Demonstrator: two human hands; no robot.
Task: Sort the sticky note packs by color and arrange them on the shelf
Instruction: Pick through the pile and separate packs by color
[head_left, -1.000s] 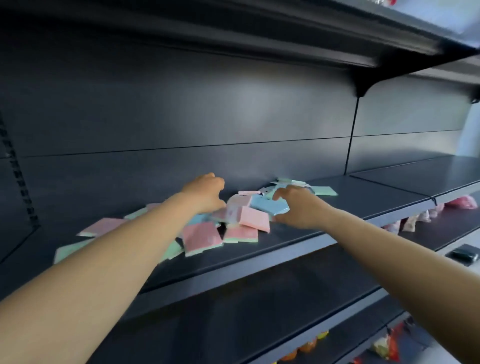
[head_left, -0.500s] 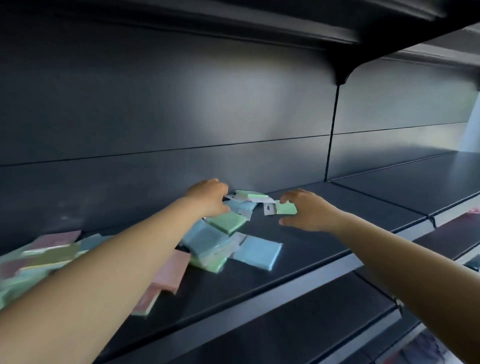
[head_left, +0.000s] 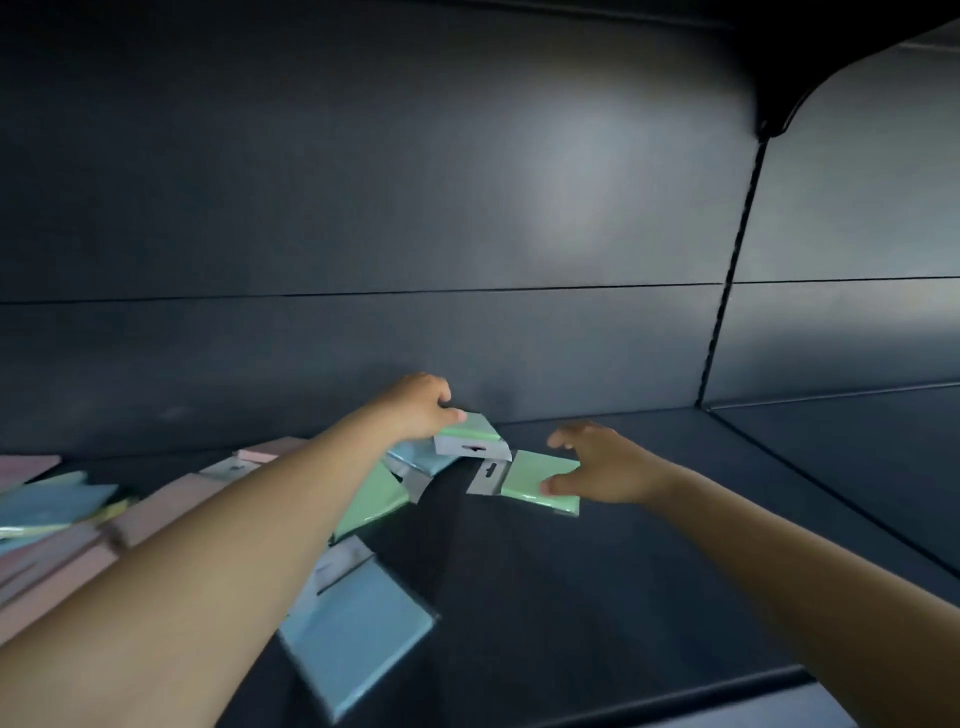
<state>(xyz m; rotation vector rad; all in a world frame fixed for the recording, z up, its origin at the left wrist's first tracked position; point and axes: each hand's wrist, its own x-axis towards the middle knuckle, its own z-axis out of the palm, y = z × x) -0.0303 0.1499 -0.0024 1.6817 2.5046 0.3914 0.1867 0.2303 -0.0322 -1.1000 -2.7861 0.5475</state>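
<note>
Both hands are out over the shelf (head_left: 675, 571), a little apart, each working a green pack. The left hand (head_left: 415, 402) has its thumb on top of a green pack (head_left: 470, 431) raised at the back; the fingers are hidden behind it, but it reads as a pinch grip. The right hand (head_left: 605, 465) has its thumb pressed on the near edge of a second green pack (head_left: 535, 480) lying flat, fingers spread above it. Whether those fingers have closed on it I cannot tell.

Step in hand, as I judge it: pulling the greens out of the mixed heap. A third green pack (head_left: 371, 501) lies just under the left forearm, a blue pack (head_left: 358, 618) nearer the shelf's front edge below that arm, and pink packs (head_left: 67, 571) plus more blue ones are piled far out past the left elbow. Heavy motion blur there.

Sorting looks barely begun. The next move calls for bringing the two greens together on the bare shelf to the right of the right hand, squared into one stack. The wrappers look slick, so a loose pinch could slip.
</note>
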